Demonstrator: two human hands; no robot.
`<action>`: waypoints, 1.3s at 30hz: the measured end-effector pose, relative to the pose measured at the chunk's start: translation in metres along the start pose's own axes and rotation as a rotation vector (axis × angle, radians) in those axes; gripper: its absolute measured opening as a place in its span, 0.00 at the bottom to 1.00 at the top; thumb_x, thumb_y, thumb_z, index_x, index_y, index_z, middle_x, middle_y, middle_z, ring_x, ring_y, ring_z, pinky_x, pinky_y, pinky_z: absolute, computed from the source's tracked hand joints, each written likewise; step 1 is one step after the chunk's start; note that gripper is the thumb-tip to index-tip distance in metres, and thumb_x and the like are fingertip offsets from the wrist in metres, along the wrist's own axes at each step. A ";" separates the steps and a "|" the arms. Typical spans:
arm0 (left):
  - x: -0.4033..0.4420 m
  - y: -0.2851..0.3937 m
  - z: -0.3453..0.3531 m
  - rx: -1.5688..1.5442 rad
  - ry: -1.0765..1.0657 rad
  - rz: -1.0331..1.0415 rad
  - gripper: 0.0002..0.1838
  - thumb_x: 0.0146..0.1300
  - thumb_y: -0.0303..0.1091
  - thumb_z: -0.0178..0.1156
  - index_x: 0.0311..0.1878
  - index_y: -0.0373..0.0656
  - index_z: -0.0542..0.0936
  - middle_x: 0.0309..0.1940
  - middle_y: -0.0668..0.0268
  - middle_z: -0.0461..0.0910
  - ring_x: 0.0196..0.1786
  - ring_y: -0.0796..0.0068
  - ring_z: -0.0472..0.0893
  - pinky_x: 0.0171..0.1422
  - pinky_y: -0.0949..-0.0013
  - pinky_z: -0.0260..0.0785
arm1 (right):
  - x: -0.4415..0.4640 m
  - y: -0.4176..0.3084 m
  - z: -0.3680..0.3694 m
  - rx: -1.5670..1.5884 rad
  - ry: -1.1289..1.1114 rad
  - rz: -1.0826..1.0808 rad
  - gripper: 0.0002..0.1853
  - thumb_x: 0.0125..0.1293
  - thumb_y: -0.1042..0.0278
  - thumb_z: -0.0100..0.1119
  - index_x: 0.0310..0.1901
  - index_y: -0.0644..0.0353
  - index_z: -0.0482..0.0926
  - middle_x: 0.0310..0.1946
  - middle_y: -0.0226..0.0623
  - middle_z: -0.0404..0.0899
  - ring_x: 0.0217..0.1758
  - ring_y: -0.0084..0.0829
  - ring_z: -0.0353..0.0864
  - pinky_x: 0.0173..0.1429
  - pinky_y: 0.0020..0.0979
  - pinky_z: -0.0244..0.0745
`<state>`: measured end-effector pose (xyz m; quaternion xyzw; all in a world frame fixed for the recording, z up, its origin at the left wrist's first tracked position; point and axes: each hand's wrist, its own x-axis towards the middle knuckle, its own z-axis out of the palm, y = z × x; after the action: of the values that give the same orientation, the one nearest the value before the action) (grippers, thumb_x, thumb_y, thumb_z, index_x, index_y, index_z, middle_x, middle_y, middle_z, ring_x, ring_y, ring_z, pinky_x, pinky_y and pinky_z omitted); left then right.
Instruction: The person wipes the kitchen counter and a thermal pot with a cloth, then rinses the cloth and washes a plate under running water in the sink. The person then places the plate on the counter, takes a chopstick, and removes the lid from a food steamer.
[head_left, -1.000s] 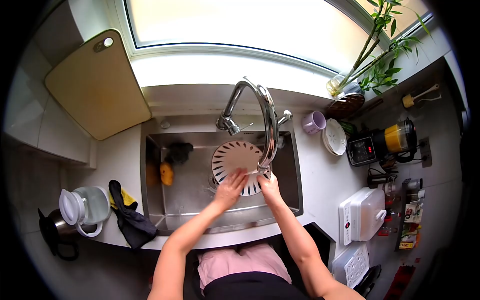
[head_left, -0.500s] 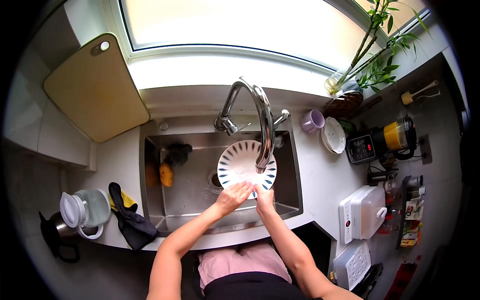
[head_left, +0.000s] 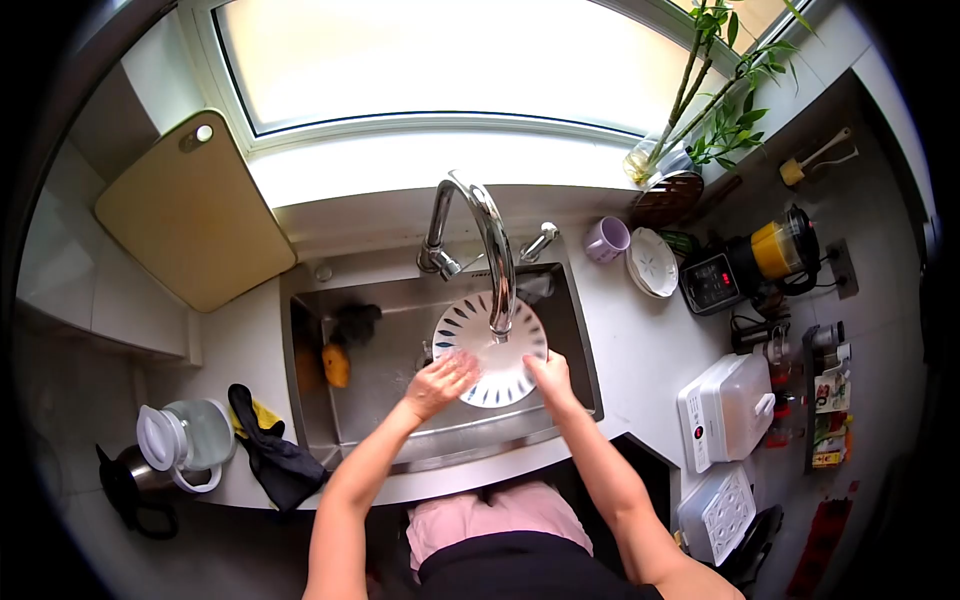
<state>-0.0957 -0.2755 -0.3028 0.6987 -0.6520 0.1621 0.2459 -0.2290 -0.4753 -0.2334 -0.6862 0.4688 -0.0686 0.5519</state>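
Observation:
A white plate (head_left: 488, 381) with dark blue dashes round its rim is held tilted under the chrome faucet (head_left: 494, 225), over the steel sink (head_left: 375, 435). Water runs from the spout onto it. My right hand (head_left: 551, 380) is closed on the plate's right edge, thumb on the upper face. My left hand (head_left: 440, 385) lies against the plate's left side with fingers stretched out, their tips slightly blurred. In the sink's left part are a yellow sponge-like piece (head_left: 336, 366) and a dark crumpled thing (head_left: 355, 323).
Left on the counter are a dark glove or cloth (head_left: 280, 465), a glass pitcher (head_left: 195, 438) and a cutting board (head_left: 196, 215). To the right stand a purple mug (head_left: 607, 240), stacked white dishes (head_left: 653, 263), a blender (head_left: 745, 262) and a white lidded box (head_left: 725, 412).
My left hand has slid left across the plate, away from my right hand. My right hand has shifted up and right along the rim. The whole view has shifted slightly.

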 end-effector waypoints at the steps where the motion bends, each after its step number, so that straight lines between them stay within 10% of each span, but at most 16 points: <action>1: 0.007 0.013 0.000 0.030 0.019 -0.041 0.18 0.59 0.33 0.56 0.54 0.49 0.80 0.53 0.67 0.82 0.58 0.73 0.79 0.66 0.64 0.70 | -0.015 0.004 0.009 0.062 0.101 -0.069 0.12 0.59 0.71 0.61 0.43 0.69 0.82 0.35 0.33 0.83 0.39 0.22 0.80 0.46 0.28 0.74; 5: 0.028 0.078 0.018 -0.124 -0.023 -0.325 0.23 0.55 0.31 0.60 0.57 0.43 0.78 0.55 0.64 0.80 0.58 0.70 0.80 0.64 0.64 0.72 | -0.018 0.041 0.052 0.341 0.260 0.058 0.14 0.57 0.76 0.59 0.46 0.68 0.81 0.39 0.34 0.83 0.40 0.24 0.80 0.46 0.29 0.75; 8: 0.010 0.047 0.003 -0.263 -0.113 -0.091 0.26 0.53 0.30 0.61 0.58 0.40 0.77 0.60 0.61 0.77 0.62 0.68 0.77 0.64 0.63 0.71 | -0.015 0.050 0.029 0.158 0.141 -0.015 0.15 0.57 0.76 0.57 0.46 0.68 0.81 0.39 0.36 0.84 0.40 0.25 0.81 0.46 0.28 0.75; 12: 0.000 0.019 0.002 -0.007 -0.110 -0.272 0.25 0.50 0.31 0.63 0.56 0.48 0.79 0.60 0.64 0.77 0.65 0.65 0.75 0.68 0.62 0.68 | -0.012 0.035 0.024 0.070 0.170 -0.061 0.16 0.56 0.76 0.56 0.47 0.69 0.80 0.39 0.37 0.84 0.41 0.26 0.81 0.47 0.29 0.75; 18: 0.007 -0.003 -0.004 -0.152 -0.094 -0.050 0.16 0.56 0.31 0.56 0.50 0.47 0.81 0.55 0.65 0.81 0.61 0.67 0.77 0.67 0.62 0.68 | 0.010 -0.002 -0.014 0.127 -0.181 0.135 0.15 0.51 0.76 0.56 0.41 0.69 0.82 0.31 0.39 0.84 0.29 0.27 0.82 0.29 0.32 0.76; 25: 0.048 0.067 -0.001 -0.143 0.025 -0.244 0.17 0.54 0.26 0.59 0.49 0.43 0.81 0.50 0.62 0.83 0.50 0.68 0.84 0.49 0.66 0.78 | -0.023 0.036 0.064 0.509 0.355 0.057 0.14 0.57 0.79 0.58 0.47 0.69 0.79 0.40 0.39 0.83 0.40 0.27 0.82 0.45 0.28 0.77; 31: 0.026 0.014 -0.017 -0.128 -0.154 -0.245 0.27 0.49 0.34 0.64 0.56 0.43 0.78 0.53 0.60 0.81 0.62 0.63 0.76 0.70 0.58 0.64 | -0.014 0.041 0.027 0.303 0.157 -0.026 0.16 0.57 0.79 0.55 0.48 0.72 0.78 0.39 0.38 0.83 0.41 0.26 0.81 0.45 0.27 0.75; 39: 0.015 -0.020 -0.009 -0.075 -0.140 0.103 0.16 0.57 0.33 0.57 0.50 0.49 0.81 0.54 0.66 0.80 0.63 0.67 0.76 0.68 0.63 0.68 | -0.001 -0.020 -0.028 0.075 -0.310 0.233 0.16 0.52 0.77 0.53 0.44 0.69 0.80 0.33 0.40 0.82 0.32 0.30 0.83 0.34 0.32 0.80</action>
<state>-0.0738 -0.2820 -0.2898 0.6643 -0.7081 0.1008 0.2169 -0.2358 -0.4952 -0.2059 -0.6085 0.4517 0.0850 0.6469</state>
